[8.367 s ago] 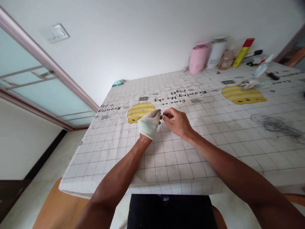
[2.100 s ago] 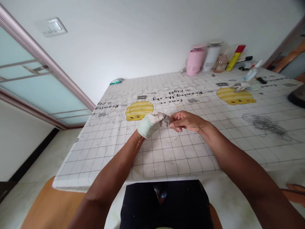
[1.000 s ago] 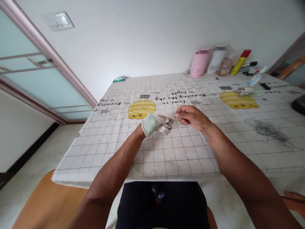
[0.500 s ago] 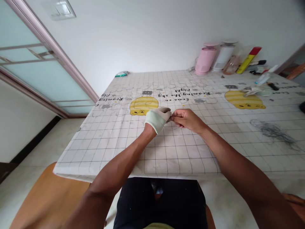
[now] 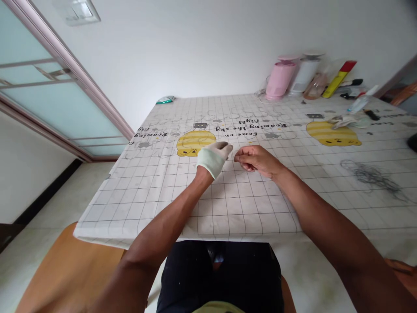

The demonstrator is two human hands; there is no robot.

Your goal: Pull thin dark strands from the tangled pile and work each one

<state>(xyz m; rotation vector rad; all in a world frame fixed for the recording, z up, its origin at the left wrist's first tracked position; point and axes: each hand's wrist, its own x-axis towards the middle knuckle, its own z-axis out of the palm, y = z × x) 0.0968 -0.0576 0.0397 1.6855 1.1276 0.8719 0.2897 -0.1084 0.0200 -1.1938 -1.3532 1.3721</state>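
Observation:
My left hand point(image 5: 215, 158), in a pale glove with grey fingertips, is closed above the tablecloth beside a printed yellow bear point(image 5: 196, 142). What its fingers pinch, if anything, is too small to make out. My bare right hand point(image 5: 257, 159) is just to the right, its thumb and forefinger pressed together on something I cannot make out. A narrow gap separates the two hands. On the right side of the checked tablecloth point(image 5: 228, 204) lies a loose tangle of thin dark strands point(image 5: 374, 177).
At the back right stand a pink cylinder point(image 5: 280, 78), a white cylinder point(image 5: 304, 76), a glass bottle point(image 5: 316, 87) and a yellow-red box point(image 5: 339, 79). Nearer lie a clear bottle point(image 5: 362, 101) and a crumpled glove point(image 5: 350, 121). A green packet point(image 5: 165, 100) lies at the back left corner.
My hands have moved slightly apart from near contact, leaving a small gap between their fingertips. The view has shifted slightly.

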